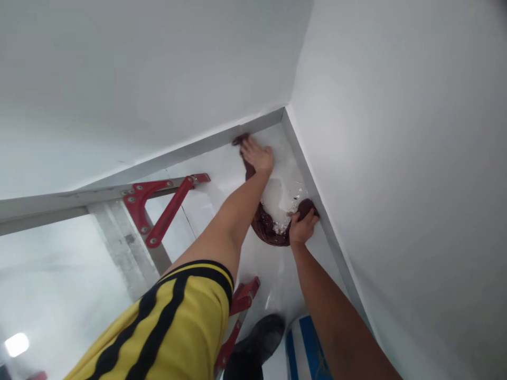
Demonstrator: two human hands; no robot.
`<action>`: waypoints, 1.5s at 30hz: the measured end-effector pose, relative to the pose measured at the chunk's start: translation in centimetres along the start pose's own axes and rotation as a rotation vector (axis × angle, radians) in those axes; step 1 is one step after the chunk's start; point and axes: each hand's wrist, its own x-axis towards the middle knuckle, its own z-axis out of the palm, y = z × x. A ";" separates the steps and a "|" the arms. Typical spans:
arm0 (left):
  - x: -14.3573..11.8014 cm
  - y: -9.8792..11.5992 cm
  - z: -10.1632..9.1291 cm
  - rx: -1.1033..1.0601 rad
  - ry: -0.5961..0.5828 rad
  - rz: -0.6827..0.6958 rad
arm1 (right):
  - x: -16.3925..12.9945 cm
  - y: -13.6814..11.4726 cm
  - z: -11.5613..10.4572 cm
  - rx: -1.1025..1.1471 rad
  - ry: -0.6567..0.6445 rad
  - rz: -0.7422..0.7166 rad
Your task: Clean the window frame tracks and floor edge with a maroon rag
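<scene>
A dark brown cloth [266,232] lies in a wet-looking curve on the white floor, close to the corner of two walls. My left hand [257,154] rests on the far end of the cloth beside the left wall's base, its fingers stretched out over the fabric. Near the right wall's base, my right hand [302,228] is closed around a bunched end of the same cloth. Whitish bits of debris [280,227] sit along the inside of the curve, between my hands. Parts of the cloth are hidden under my left forearm.
A metal stepladder with red braces [170,214] stands at the left, beside my left arm. A blue and white bucket-like container [307,348] is below my right forearm, near my dark boot [267,335]. Grey skirting [198,145] edges both walls.
</scene>
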 end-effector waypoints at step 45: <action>-6.5 -1.8 2.2 0.178 -0.454 0.841 | 3.0 -9.5 -0.3 0.242 -0.139 0.483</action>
